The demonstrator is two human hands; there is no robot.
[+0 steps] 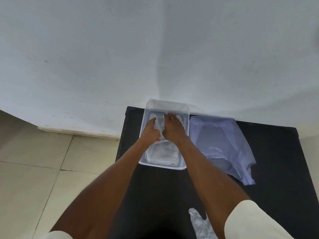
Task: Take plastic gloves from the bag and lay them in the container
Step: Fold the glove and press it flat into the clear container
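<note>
From the head view, both your hands reach into the clear rectangular plastic container (187,135) standing on the black desk (276,161) against the white wall (155,49). Your left hand (151,131) and right hand (173,130) lie side by side, fingers spread flat, pressing a thin transparent plastic glove (163,153) onto the container's floor, gripping nothing. The pale blue plastic bag (222,145) lies just right of the container. Another clear glove (201,225) lies near your right sleeve (250,221).
</note>
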